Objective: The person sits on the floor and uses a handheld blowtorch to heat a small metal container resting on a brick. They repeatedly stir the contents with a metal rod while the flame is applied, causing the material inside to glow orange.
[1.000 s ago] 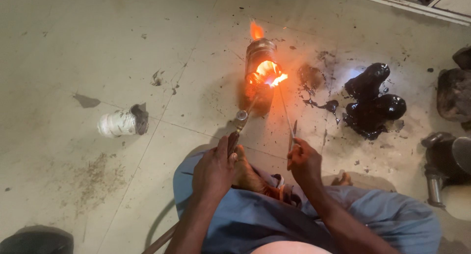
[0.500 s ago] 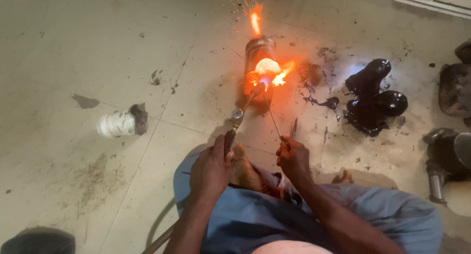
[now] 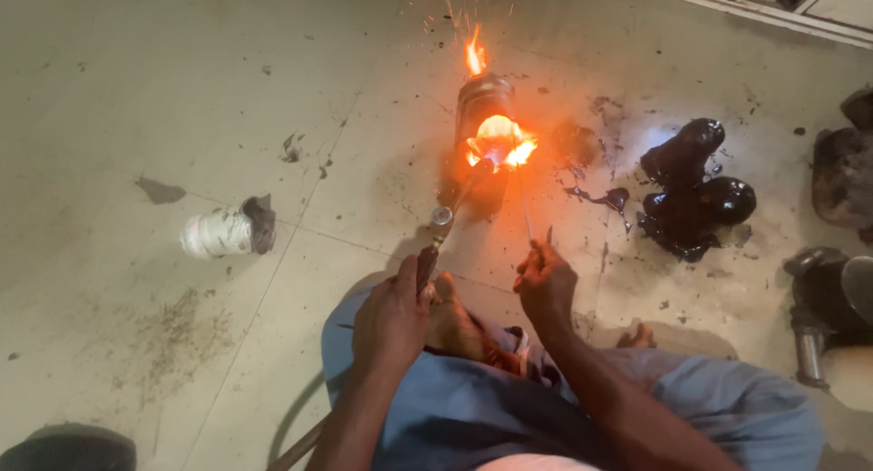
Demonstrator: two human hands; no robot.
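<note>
We see the left hand (image 3: 393, 315) with its grip closed tight around the handle of a torch (image 3: 436, 235). The torch points away from us at a dark metal can (image 3: 482, 103) lying on the floor (image 3: 182, 89). The right hand (image 3: 546, 285) has its grip pinched shut on a thin rod (image 3: 525, 203). The tip of the rod reaches the near end of the can, right where the torch tip points.

At that near end of the can we see a bright orange fire (image 3: 498, 142). A small flame (image 3: 474, 55) also jumps up at the far end of the can, and little sparks fly above it.

Close to us from the can, a bare foot (image 3: 457, 325) rests between the two hands. Blue cloth (image 3: 473, 407) covers the legs behind it.

To the right of the can sits a shiny black lump (image 3: 691, 189) in a dark, sticky patch. Farther right of the can, at the edge, we see dark metal parts (image 3: 832, 298).

Well to the left of the can lies a white roll (image 3: 223, 233) on its side. The floor is pale and dirty, with dark spots.
</note>
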